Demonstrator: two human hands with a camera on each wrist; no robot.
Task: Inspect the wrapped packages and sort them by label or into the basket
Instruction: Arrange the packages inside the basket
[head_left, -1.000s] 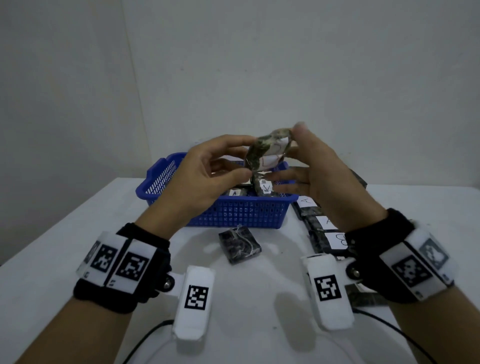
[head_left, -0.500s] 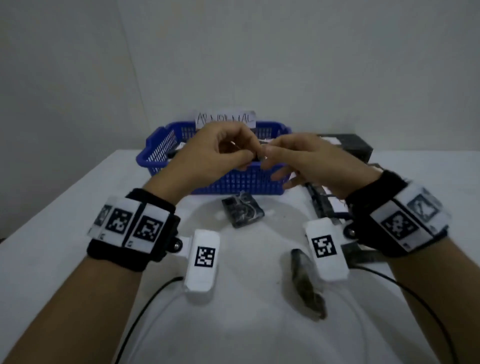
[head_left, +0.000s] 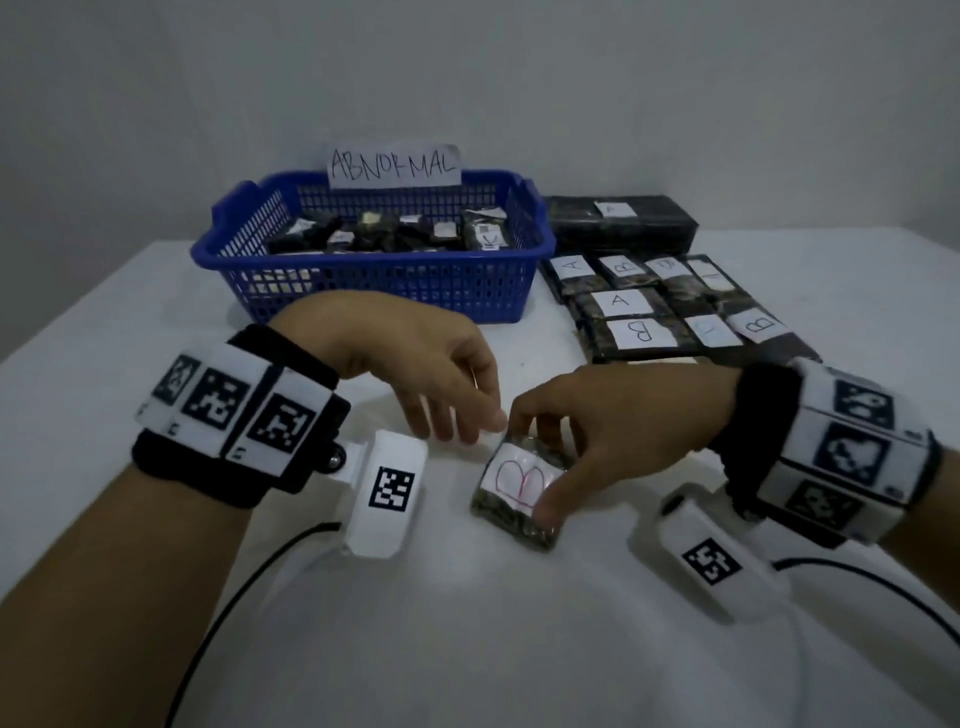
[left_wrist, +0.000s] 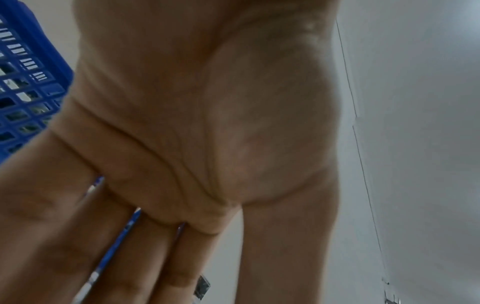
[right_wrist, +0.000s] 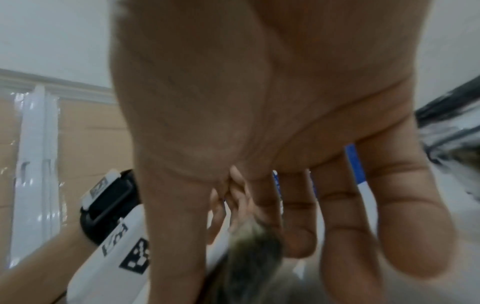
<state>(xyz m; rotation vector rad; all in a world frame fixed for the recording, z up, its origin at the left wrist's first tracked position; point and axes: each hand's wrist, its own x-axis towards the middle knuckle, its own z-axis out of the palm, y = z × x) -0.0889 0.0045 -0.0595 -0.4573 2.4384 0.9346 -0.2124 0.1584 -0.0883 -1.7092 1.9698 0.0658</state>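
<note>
Two hands over one white table (head_left: 130, 322). Left hand (head_left: 415, 374): fingers loosely extended and pointing down, tips just beside the far edge of the package; whether they touch it cannot be told. Left wrist view filled by the palm (left_wrist: 207, 123), so nothing under the fingers shows. Package (head_left: 514, 493): dark mottled wrap, white label with a red-outlined "B", near the table's front centre, tilted, its lower edge apparently on the table. Right hand (head_left: 613, 426): thumb and fingers pinching the package at its near and far edges; the far fingertips are hidden behind it. Right wrist view blurred, the package (right_wrist: 249, 257) only a dark smear.

Change from half a second earlier: both hands were raised together in front of the basket; they are now lower and nearer, and the B label faces up.

Blue basket (head_left: 374, 280): at the back left, paper sign "ABNORMAL" on its rear rim, wrapped packages inside, labels mostly unreadable. Sorted packages (head_left: 670, 306): rows marked A and B at the right, beside the basket; several labels illegible. Plain pale wall (head_left: 675, 104) behind; dim light.
</note>
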